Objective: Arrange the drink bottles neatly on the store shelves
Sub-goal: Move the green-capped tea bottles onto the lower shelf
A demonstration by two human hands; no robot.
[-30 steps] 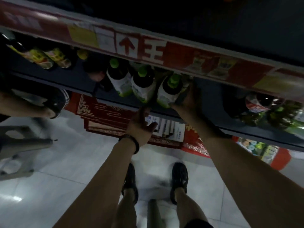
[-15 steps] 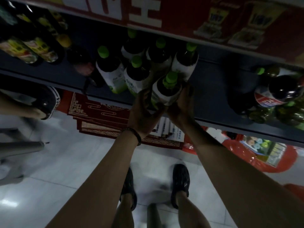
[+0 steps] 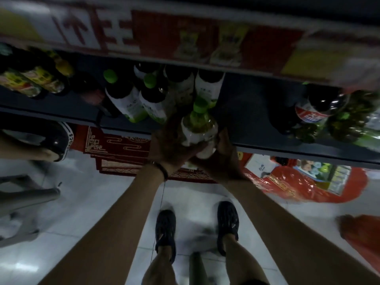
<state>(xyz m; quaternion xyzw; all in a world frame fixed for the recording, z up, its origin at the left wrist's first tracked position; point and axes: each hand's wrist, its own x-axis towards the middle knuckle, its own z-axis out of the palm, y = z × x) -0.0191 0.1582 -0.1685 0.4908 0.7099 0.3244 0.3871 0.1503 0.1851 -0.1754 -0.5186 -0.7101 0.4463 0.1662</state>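
A green-capped drink bottle [image 3: 198,124] with a white label sits at the front lip of the dark shelf [image 3: 246,112]. My left hand [image 3: 168,147] wraps its left side and my right hand [image 3: 221,155] cups its base from the right. Behind it stands a cluster of matching green-capped bottles [image 3: 131,99], two at the front left and more in the row behind. The view is dim and blurred.
Yellow-labelled bottles [image 3: 35,81] stand at the shelf's left, a red-labelled dark bottle [image 3: 310,114] and green bottles [image 3: 353,120] at its right. A red and white price strip [image 3: 185,42] runs overhead. Red packs [image 3: 304,182] lie on the tiled floor. Another person's arm [image 3: 24,149] reaches in at left.
Both hands have drawn the front bottle toward the shelf's edge and lower, with my right hand now under its base. The camera has tilted slightly.
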